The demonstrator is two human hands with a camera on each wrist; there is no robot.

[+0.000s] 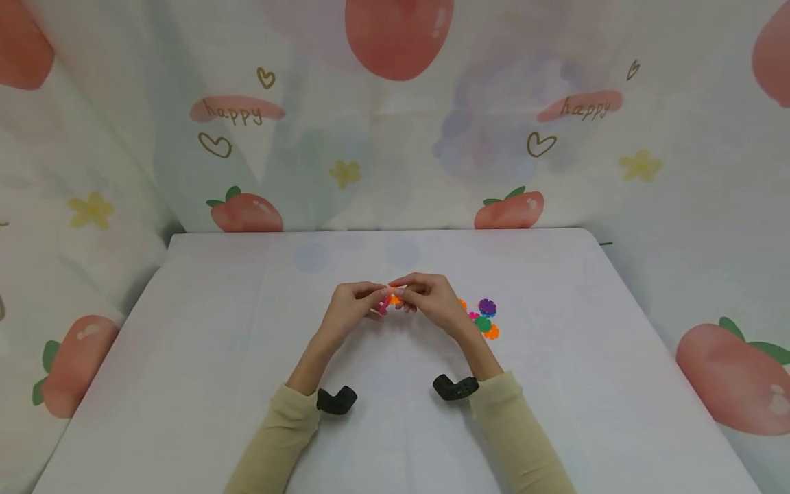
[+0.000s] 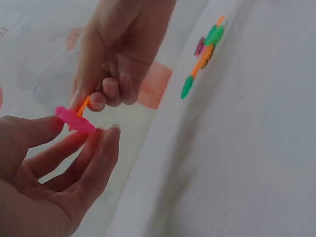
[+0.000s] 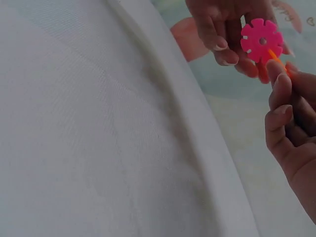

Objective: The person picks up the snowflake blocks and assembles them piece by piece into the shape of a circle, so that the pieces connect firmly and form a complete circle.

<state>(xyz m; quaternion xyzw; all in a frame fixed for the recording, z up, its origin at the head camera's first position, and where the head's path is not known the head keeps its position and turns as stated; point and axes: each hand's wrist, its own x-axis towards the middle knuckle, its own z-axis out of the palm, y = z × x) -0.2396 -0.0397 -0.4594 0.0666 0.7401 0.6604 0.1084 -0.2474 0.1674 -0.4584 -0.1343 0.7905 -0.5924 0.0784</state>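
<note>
- The left hand (image 1: 354,305) is partly closed, thumb on one side and fingertips on the other, pinching a pink notched disc (image 3: 253,43) by its rim; its fingers are bent but spread apart.
- The right hand (image 1: 432,298) pinches an orange piece (image 2: 84,104) between thumb and index finger; its remaining fingers curl in toward the palm.
- Both pieces are held up over the counter (image 1: 185,384), near its middle from side to side; the orange one meets the pink rim, though whether it sits in a notch I cannot tell.
- The pink disc is round, with a central hole; its flat face turns toward the right wrist camera, while the left wrist view shows it nearly edge-on, sloping down to the right; the orange piece appears as a thin strip, set crosswise to it.
- Beside the right forearm lies a loose cluster: a purple disc (image 1: 487,307), a green disc (image 1: 483,324) and an orange disc (image 1: 492,332), close together; the right wrist hides part of the cluster from the head view.
- Fingers cover parts of both held pieces; behind the counter hangs a fruit-printed cloth (image 1: 401,137).
</note>
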